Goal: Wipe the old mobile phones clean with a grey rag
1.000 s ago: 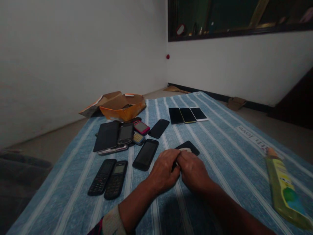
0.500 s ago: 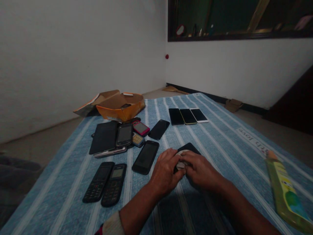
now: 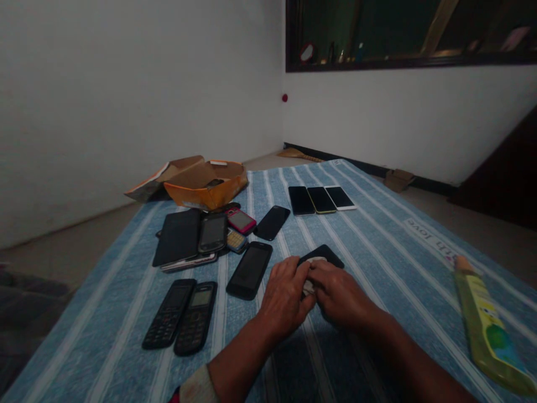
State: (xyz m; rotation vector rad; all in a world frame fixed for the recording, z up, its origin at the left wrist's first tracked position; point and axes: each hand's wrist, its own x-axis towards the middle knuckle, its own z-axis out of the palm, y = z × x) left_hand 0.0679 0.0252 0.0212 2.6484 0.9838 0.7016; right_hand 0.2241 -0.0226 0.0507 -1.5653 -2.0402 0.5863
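The left hand (image 3: 285, 296) and right hand (image 3: 339, 294) meet near the middle, curled around a small pale wad (image 3: 309, 287) on a black phone (image 3: 322, 253). It lies on a blue striped cloth (image 3: 390, 291), right of a cluster of phones (image 3: 213, 233).

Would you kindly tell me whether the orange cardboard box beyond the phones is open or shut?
Open: the orange cardboard box has its flaps folded back, and a dark item shows inside it.
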